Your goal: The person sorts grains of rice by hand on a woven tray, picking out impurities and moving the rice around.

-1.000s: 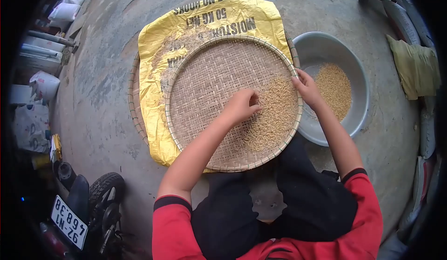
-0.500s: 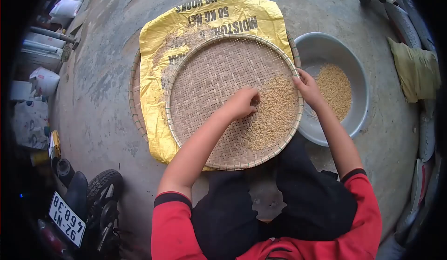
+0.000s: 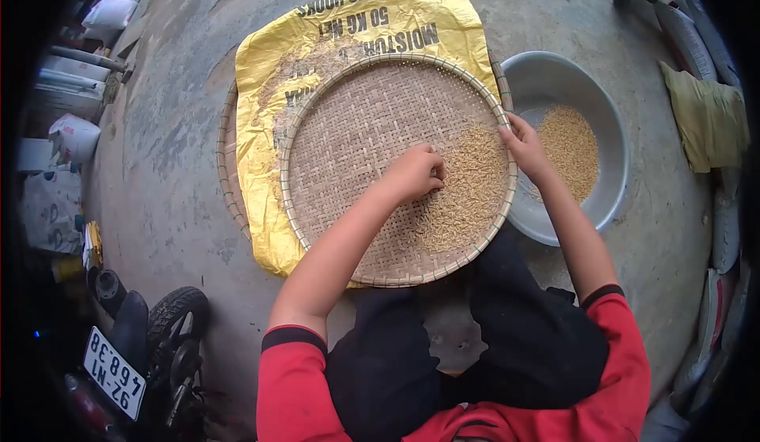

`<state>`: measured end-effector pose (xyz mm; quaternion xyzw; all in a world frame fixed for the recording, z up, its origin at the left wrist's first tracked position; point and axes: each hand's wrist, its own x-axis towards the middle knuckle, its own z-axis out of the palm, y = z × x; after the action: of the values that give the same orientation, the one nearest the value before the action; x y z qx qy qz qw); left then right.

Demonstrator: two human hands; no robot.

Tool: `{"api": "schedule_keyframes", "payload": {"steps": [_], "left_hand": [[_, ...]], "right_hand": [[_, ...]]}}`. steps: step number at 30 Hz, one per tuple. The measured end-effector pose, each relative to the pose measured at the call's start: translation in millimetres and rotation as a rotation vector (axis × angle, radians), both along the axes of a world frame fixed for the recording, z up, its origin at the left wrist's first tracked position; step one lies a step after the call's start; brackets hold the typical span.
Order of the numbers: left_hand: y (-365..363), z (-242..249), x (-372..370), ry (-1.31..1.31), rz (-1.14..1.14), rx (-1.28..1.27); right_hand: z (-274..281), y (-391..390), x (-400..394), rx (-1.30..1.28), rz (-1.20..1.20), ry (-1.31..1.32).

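A round woven bamboo winnowing tray [image 3: 356, 149] rests over a yellow sack, its near edge by my knees. Unhusked rice grain [image 3: 467, 204] is spread on the tray's right side. At the left border of that grain is my left hand [image 3: 414, 174], thumb and fingers pinched together; whatever they hold is too small to make out. My right hand [image 3: 526, 149] grips the tray's right rim, thumb on the inner side.
Right of the tray stands a metal basin [image 3: 613, 180] with more grain inside. Under the yellow sack [image 3: 265, 236] another round tray [image 3: 229, 165] shows. A parked motorbike [image 3: 170, 323] is at lower left. Filled sacks [image 3: 685, 38] line the right side.
My left hand has shifted very slightly right at the grain's edge, its fingers still pinched. My right hand keeps its grip on the rim.
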<state>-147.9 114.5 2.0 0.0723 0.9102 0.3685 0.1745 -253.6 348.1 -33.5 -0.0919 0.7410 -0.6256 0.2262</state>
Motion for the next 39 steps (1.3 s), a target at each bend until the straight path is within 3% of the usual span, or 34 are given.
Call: {"api": "schedule_keyframes", "payload": {"steps": [8, 17, 24, 26, 28, 29, 31, 32, 33, 34, 36, 39], "left_hand": [[9.4, 8.0, 2.0, -0.033, 0.054, -0.136], [10.8, -1.6, 4.0, 0.051, 0.074, -0.108], [9.7, 6.9, -12.3, 0.117, -0.020, -0.143], [24.1, 41.9, -32.9, -0.276, 0.177, 0.359], [44.5, 94.9, -43.8, -0.330, 0.090, 0.824], [51.7, 106.2, -45.7, -0.329, 0.095, 0.830], [60.3, 118.2, -48.2, -0.321, -0.010, 1.148], [57.0, 112.3, -49.6, -0.315, -0.008, 1.151], [49.5, 98.3, -51.8, -0.136, -0.010, 0.792], [41.2, 81.7, -51.3, 0.035, -0.012, 0.427], [20.6, 42.5, -40.3, 0.002, 0.126, 0.201], [1.5, 23.4, -15.9, -0.073, 0.150, 0.112]], "right_hand": [[2.6, -1.5, 1.4, -0.018, -0.005, 0.001], [1.6, -0.5, 0.5, 0.002, 0.002, -0.009], [-0.9, 0.8, -2.8, -0.002, 0.018, 0.001], [-2.5, 0.3, -1.5, -0.079, 0.016, -0.012], [1.5, 4.2, 1.3, -0.045, 0.051, 0.115], [3.2, 5.8, 3.1, -0.016, 0.081, 0.241], [3.3, 5.6, 3.1, 0.042, 0.065, 0.107], [3.5, 5.4, 2.3, 0.097, 0.039, -0.026], [1.8, 1.3, 0.6, -0.121, 0.073, 0.078], [1.7, 1.0, -0.5, -0.125, 0.073, 0.077], [0.5, 0.2, -0.3, -0.050, 0.010, -0.007], [5.3, -0.5, 0.0, 0.008, 0.013, -0.012]]}}
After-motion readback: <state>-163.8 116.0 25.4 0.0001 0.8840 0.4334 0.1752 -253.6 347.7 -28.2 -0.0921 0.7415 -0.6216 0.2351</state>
